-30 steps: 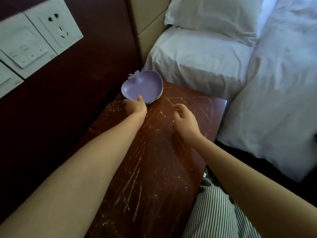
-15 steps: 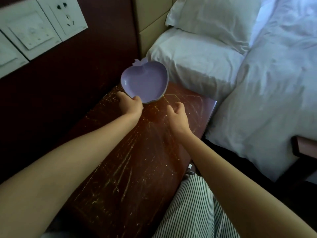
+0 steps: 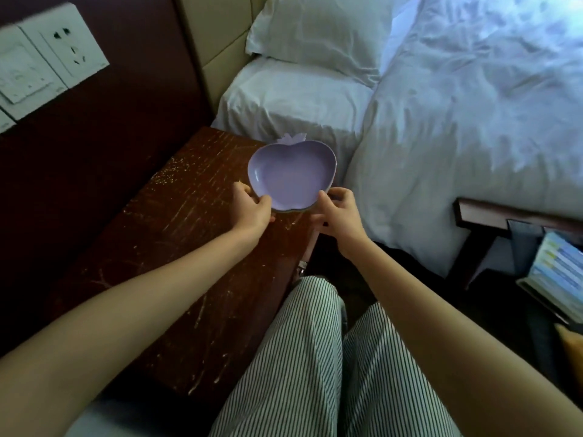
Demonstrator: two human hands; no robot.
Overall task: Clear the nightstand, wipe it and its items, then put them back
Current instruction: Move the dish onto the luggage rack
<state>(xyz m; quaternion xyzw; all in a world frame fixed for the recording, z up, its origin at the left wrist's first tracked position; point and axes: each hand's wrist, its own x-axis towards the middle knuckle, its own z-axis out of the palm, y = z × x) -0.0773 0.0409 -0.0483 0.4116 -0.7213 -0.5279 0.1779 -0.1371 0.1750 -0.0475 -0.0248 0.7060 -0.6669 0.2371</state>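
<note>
The purple apple-shaped dish, which a second ago sat at the worktop's far corner with only the left hand on it, now appears lifted over the edge next to the bed, so clearing is under way. The right hand has joined in. Both hands pinch the dish's near rim, one on each side, and the dish sits just ahead of them.

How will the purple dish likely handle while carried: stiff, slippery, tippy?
Probably stiff: the dish holds its apple shape though the left hand and right hand pinch only its near rim. Its glossy surface suggests some slipperiness, so two hands make sense. A grey edge beneath hints at another stacked under it, which might slide if tilted.
</note>
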